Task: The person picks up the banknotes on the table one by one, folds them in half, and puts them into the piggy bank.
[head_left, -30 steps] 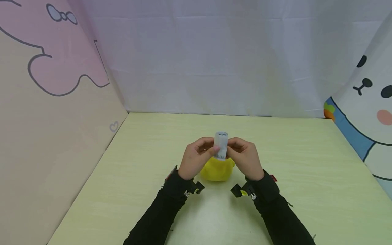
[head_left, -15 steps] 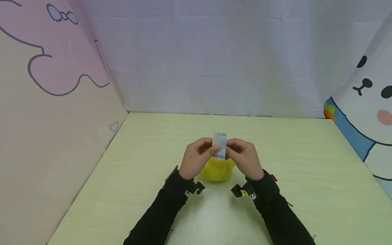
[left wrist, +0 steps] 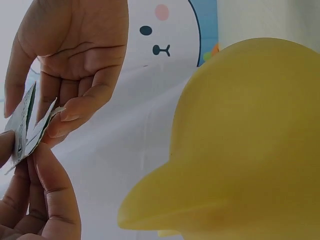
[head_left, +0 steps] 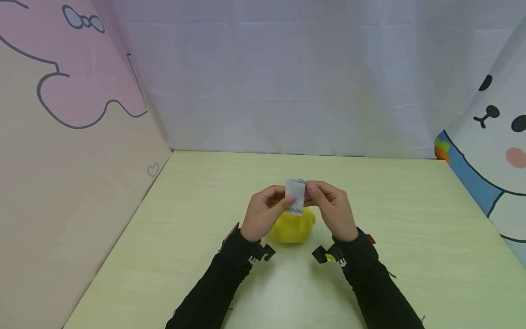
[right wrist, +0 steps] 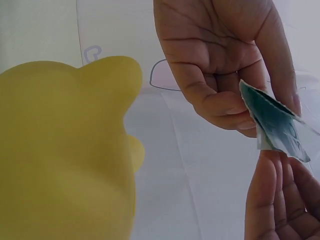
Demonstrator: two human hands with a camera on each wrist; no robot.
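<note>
A small folded slip of paper (head_left: 294, 197), whitish outside with faint print, is held up over a rounded yellow figure (head_left: 291, 228). My left hand (head_left: 264, 212) pinches the slip, its thumb in front and fingers behind. At the slip's upper right corner is my right hand (head_left: 330, 208), fingertips right at the paper's edge. The left wrist view shows the slip (left wrist: 22, 130) with its folds spread apart; there the right hand (left wrist: 75, 65) has its thumb apart from its fingers. Teal colour shows inside the slip (right wrist: 277, 125) in the right wrist view.
The yellow figure (left wrist: 255, 145) has a smooth body and stubby bumps, and stands on the pale wooden table (head_left: 197, 201) just below the hands. White sheeting (head_left: 263, 82) closes off the back, with cartoon-printed panels on both sides. Small cameras sit on both black sleeves.
The right hand has shifted up and slightly right, from the slip's side to its upper corner, uncovering more of the yellow figure. The left hand keeps its pinch; the slip has turned slightly.
</note>
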